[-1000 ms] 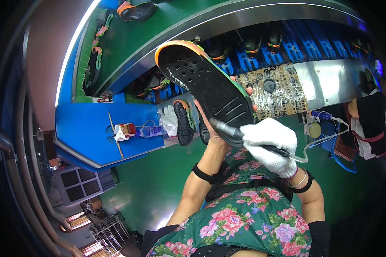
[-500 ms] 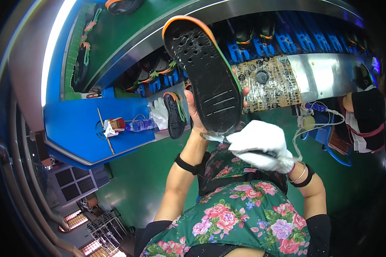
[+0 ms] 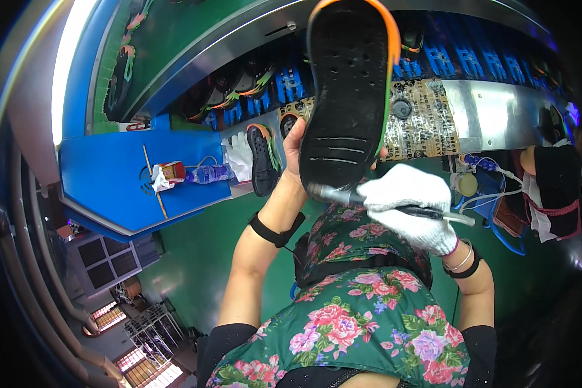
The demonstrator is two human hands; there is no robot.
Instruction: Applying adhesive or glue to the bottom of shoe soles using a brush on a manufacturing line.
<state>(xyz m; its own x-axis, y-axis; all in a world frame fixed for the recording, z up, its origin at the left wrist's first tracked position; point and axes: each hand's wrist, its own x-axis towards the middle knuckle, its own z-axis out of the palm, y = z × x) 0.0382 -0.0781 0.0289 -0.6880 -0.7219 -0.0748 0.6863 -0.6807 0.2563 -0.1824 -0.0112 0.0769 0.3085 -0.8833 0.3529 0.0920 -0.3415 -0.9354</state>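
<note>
We saw the black shoe sole (image 3: 349, 90), rimmed in orange along its edge, held up in front of the conveyor with its long axis running nearly vertical: toe end at the top of the view, heel end down by the hands. The left hand (image 3: 297, 152), bare, was closed around the heel end from the left and behind, fingers wrapped out of sight under the sole, so the tread face was turned toward us. Directly below the heel, the right hand (image 3: 410, 207), in a white knitted glove, was clenched tight around a slim pen-like tool (image 3: 368, 199) with a thin tube trailing off to the right; the tool lay almost level, its metal tip pointing left and touching or just short of the heel's lower edge; we could not tell which. So the sole lay up and slightly left of the gloved hand, crosswise to the tool, and the right hand was the one nearer the working edge.

Further out, another dark sole (image 3: 264, 161) and a spare white glove (image 3: 239, 155) lay on the bench edge, beside a blue table (image 3: 110, 187) carrying a plastic bottle (image 3: 210, 173).
</note>
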